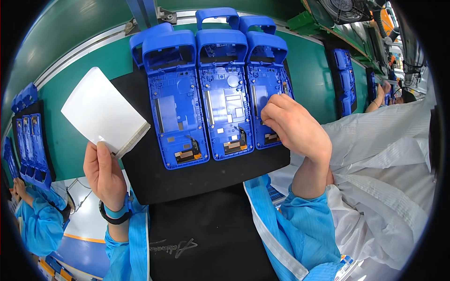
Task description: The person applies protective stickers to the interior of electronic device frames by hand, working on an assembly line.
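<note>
Three blue plastic housings lie side by side on a black mat (pixel 164 189): a left one (pixel 176 119), a middle one (pixel 227 89) and a right one (pixel 262 77). Raised blue frames stand at their far ends. Dark flex pieces (pixel 188 153) sit near the housings' near ends. My left hand (pixel 104 173), left of the mat, grips a stack of white sheets (pixel 101 105) by its lower edge, thumb on top. Over the right housing, my right hand (pixel 296 125) is closed in a pinch, fingertips pointing down; anything between them is hidden.
More blue housings stand on dark mats at the left (pixel 32 136) and right (pixel 346 77) of the green table (pixel 304 70). A co-worker in a blue sleeve (pixel 40 220) works at far left. White fabric (pixel 389 150) is close to my right arm. A fan (pixel 342 5) is at upper right.
</note>
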`<state>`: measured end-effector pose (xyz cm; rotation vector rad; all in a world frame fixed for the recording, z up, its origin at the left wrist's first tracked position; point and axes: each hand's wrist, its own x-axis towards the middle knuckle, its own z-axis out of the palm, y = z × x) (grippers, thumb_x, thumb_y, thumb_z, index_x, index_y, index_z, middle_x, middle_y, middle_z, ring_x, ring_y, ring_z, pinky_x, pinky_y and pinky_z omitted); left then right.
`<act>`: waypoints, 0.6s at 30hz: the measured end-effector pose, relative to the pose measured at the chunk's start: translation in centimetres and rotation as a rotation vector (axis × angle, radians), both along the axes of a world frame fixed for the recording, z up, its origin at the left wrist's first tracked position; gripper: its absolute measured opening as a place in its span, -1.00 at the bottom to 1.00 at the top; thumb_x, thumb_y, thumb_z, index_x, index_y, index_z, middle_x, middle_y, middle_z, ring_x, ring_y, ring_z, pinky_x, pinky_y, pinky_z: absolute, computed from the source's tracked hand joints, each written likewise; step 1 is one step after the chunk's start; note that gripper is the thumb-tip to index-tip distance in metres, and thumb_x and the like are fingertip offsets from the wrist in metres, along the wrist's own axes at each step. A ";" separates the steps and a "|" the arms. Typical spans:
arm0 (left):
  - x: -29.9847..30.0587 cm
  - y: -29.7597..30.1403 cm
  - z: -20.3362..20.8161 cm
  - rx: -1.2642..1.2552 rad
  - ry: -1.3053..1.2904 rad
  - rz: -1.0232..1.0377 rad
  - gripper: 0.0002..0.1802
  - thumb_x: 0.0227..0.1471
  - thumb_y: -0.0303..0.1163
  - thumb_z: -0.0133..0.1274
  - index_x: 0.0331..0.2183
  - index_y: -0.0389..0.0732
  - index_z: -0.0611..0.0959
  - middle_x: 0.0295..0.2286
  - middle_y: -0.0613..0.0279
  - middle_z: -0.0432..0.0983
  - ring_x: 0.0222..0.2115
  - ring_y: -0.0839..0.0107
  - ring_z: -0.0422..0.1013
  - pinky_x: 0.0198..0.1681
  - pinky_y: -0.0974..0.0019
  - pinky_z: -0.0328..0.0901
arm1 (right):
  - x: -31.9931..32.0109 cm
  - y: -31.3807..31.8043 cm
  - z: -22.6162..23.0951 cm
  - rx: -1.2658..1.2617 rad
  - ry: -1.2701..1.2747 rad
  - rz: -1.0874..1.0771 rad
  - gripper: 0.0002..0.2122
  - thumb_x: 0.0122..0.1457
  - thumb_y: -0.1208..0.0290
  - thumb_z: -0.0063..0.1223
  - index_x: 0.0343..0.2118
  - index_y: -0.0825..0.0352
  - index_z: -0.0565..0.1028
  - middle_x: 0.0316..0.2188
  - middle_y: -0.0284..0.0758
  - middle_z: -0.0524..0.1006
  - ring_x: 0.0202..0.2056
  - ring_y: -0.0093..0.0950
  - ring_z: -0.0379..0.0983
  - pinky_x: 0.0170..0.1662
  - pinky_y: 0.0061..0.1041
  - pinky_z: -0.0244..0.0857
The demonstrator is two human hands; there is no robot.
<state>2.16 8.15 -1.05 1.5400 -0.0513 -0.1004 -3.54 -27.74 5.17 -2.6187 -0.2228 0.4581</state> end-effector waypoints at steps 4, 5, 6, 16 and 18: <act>-0.1 0.0 -0.1 0.005 0.005 0.005 -0.61 0.31 -0.27 -0.20 -0.12 -0.43 0.52 -0.32 0.17 0.50 -0.24 0.58 0.35 -0.13 0.55 0.16 | 0.0 0.1 -0.3 0.017 -0.034 -0.011 -0.93 0.02 0.59 0.09 -0.44 0.38 0.42 -0.45 -0.24 0.38 -0.33 -0.22 0.34 -0.25 -0.34 0.25; -0.1 0.0 -0.1 -0.011 0.009 0.010 -0.61 0.31 -0.27 -0.20 -0.11 -0.42 0.52 -0.31 0.17 0.50 -0.24 0.57 0.35 -0.12 0.55 0.16 | -0.1 0.1 -0.4 0.016 -0.033 -0.011 -0.93 0.02 0.59 0.09 -0.44 0.38 0.42 -0.45 -0.24 0.38 -0.33 -0.22 0.34 -0.25 -0.34 0.25; -0.1 0.1 -0.1 -0.012 0.010 0.010 -0.61 0.31 -0.27 -0.20 -0.11 -0.42 0.52 -0.31 0.17 0.50 -0.24 0.57 0.35 -0.12 0.55 0.16 | -0.4 0.1 -0.5 0.019 -0.080 -0.055 -0.92 0.01 0.59 0.10 -0.45 0.38 0.43 -0.45 -0.25 0.38 -0.34 -0.23 0.33 -0.25 -0.35 0.25; 0.1 0.6 -0.4 -0.035 0.001 -0.024 -0.61 0.31 -0.27 -0.20 -0.08 -0.43 0.49 -0.27 0.17 0.49 -0.21 0.55 0.35 -0.07 0.50 0.17 | -2.7 0.4 -0.5 0.056 -0.230 -0.240 -0.93 0.00 0.62 0.11 -0.46 0.39 0.44 -0.43 -0.26 0.40 -0.35 -0.29 0.35 -0.28 -0.41 0.27; 0.0 0.8 -0.5 -0.071 0.010 -0.036 -0.60 0.31 -0.27 -0.20 -0.07 -0.43 0.48 -0.26 0.17 0.48 -0.20 0.55 0.34 -0.07 0.49 0.17 | -3.2 0.1 -0.4 0.041 -0.207 -0.252 -0.93 0.01 0.62 0.10 -0.46 0.39 0.43 -0.43 -0.26 0.40 -0.34 -0.29 0.36 -0.28 -0.42 0.27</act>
